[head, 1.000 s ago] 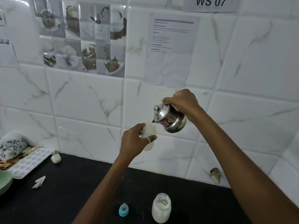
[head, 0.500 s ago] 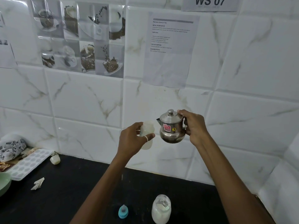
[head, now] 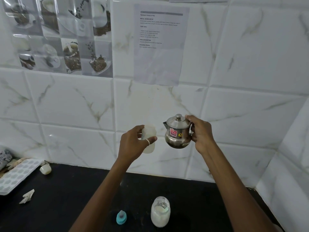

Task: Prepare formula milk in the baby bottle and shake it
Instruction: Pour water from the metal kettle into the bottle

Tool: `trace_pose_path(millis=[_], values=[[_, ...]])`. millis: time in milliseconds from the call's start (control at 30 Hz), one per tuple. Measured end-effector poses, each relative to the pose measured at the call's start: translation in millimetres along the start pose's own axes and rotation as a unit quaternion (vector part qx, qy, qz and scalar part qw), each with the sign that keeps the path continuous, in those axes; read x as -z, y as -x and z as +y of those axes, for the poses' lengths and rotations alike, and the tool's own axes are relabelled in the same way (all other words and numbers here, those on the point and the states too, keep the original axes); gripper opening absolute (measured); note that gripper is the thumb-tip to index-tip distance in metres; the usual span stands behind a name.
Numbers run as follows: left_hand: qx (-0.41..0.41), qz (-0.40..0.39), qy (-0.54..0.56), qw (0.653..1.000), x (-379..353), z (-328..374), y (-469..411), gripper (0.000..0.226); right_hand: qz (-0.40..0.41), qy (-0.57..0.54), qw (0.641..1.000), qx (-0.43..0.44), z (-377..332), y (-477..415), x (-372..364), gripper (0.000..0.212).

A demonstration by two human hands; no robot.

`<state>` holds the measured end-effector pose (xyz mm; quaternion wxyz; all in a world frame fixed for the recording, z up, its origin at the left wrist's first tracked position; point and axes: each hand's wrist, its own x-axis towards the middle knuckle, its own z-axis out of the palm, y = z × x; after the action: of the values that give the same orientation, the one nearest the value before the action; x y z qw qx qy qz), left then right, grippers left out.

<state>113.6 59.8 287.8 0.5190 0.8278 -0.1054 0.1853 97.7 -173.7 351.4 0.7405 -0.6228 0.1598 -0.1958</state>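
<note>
My left hand [head: 133, 144] holds a small translucent baby bottle [head: 148, 139] upright in the air in front of the tiled wall. Just to its right, my right hand [head: 201, 133] grips a small steel kettle [head: 177, 132] by its handle; the kettle stands upright with its lid on and its spout toward the bottle, a small gap between them. On the black counter [head: 66, 206] below stand a glass jar of white formula powder [head: 160, 212] with no lid and a blue bottle teat cap [head: 121, 217] to its left.
At the counter's left edge lie a white patterned tray [head: 16, 174], a small white cup [head: 45, 169] on its side, a crumpled paper scrap [head: 27, 196] and a patterned cloth [head: 5, 158]. The tiled wall meets a corner at the right.
The kettle was tipped with its spout over the bottle; my right hand has brought it upright, lowered it and drawn it to the right. My left hand keeps the bottle about where it was.
</note>
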Motion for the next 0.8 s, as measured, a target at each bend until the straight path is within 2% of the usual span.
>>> trace_pose_path(millis=[233, 367, 467, 633, 700, 800], values=[[-0.001, -0.017, 0.013, 1.000, -26.0, -5.1, 16.4, 0.073, 0.034, 0.003, 0.999, -0.007, 34.4, -6.8, 38.2, 0.028], [-0.001, -0.029, 0.026, 0.999, -46.9, -12.6, 32.3, 0.069, 0.043, 0.006, 0.999, -0.018, 64.0, -10.6, 60.2, 0.029], [0.009, -0.038, 0.031, 0.999, -62.7, -21.9, 45.7, 0.069, 0.049, 0.018, 0.998, -0.022, 89.7, -10.0, 75.0, 0.020], [0.029, -0.053, 0.031, 0.998, -82.4, -42.2, 71.2, 0.071, 0.054, 0.010, 0.998, -0.040, 140.6, -3.7, 103.1, 0.035], [0.037, -0.052, 0.027, 0.998, -87.8, -49.5, 80.9, 0.072, 0.052, -0.001, 0.998, -0.040, 161.6, 0.2, 113.8, 0.019], [0.055, -0.047, 0.020, 0.997, -96.1, -58.6, 93.2, 0.068, 0.042, -0.010, 0.997, -0.058, 200.4, 3.3, 130.5, 0.023]])
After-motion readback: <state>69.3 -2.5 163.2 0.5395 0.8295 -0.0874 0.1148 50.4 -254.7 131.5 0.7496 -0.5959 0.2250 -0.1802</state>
